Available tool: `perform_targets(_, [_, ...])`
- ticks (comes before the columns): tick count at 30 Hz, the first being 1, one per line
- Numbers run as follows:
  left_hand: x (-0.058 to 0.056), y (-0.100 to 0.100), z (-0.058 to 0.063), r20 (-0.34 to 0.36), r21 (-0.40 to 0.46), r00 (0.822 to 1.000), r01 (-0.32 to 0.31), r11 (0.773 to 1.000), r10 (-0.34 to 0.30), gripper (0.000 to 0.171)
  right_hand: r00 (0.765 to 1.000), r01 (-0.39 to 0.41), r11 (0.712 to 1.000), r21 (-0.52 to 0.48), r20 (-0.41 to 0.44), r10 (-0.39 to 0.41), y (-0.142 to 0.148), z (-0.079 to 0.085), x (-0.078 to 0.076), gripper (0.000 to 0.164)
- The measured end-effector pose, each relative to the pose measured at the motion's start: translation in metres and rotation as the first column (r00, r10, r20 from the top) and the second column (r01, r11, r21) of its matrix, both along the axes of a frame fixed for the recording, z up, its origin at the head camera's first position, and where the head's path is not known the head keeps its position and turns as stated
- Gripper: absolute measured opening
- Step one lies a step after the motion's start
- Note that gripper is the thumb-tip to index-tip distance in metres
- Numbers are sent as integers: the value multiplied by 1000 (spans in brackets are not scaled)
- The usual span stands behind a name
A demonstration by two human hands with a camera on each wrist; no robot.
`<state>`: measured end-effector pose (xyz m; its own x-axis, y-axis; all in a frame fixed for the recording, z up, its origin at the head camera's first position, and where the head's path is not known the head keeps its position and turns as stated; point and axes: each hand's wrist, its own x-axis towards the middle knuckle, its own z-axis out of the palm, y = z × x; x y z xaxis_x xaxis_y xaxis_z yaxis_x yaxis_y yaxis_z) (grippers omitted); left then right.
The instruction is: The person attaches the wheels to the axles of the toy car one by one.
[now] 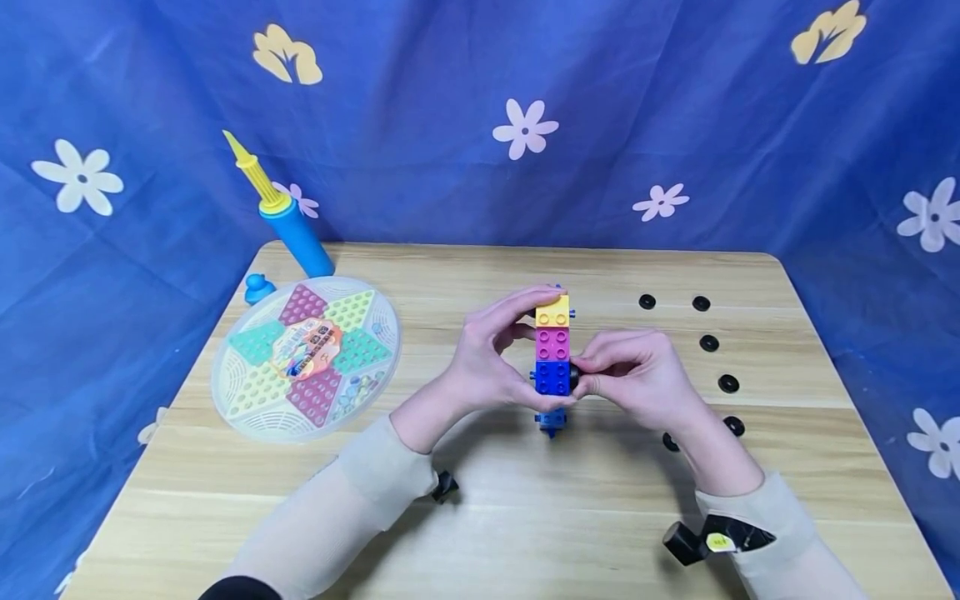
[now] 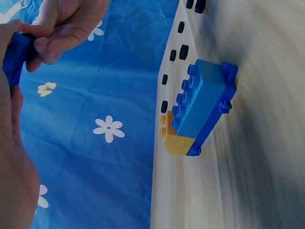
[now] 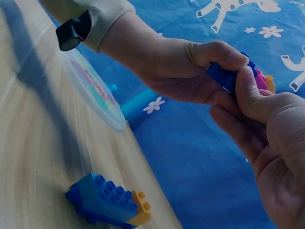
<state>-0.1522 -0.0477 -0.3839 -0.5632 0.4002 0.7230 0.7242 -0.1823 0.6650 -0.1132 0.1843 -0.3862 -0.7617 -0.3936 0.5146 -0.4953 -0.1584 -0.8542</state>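
Note:
My left hand (image 1: pixel 487 358) grips a toy block car (image 1: pixel 552 343) raised over the table, fingers at its far yellow end and thumb along the near blue end. Yellow, pink and blue studded bricks form its top, and small blue axle pegs stick out at the sides. On its right side my right hand (image 1: pixel 637 375) pinches a black wheel (image 1: pixel 575 376) against the blue part. Beneath the hands, a second block car (image 2: pixel 200 102) of blue and yellow bricks stands on the table, with bare blue pegs along its base. In the head view the hands and upper car mostly hide it.
Several loose black wheels (image 1: pixel 728 383) lie on the right of the wooden table (image 1: pixel 600 542). At the left are a round Chinese checkers board (image 1: pixel 345 292), a blue pump (image 1: pixel 296 237) with a yellow nozzle and a small blue piece (image 1: pixel 259 288). A blue flowered cloth (image 1: pixel 420 167) hangs behind.

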Motion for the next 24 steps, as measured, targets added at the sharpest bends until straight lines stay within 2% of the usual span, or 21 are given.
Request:
perform_targets(5, [0,0,0,-16,-1,1000,-3,1000,3,108,999,28,999,21,-45,-27,2,0,2,21])
perform_targets(13, [0,0,5,-25,11,1000,-2,1000,2,111,997,-63,995,-77,27,66,6,-7,-2,34])
perform_targets(17, [1,1,5,-32,12,999,-5,1000,5,113,996,-84,996,-41,30,85,9,-9,-4,30])
perform_targets(24, [3,1,7,-49,15,999,14,1000,-13,113,990,-133,987,95,60,128,10,-8,-5,18])
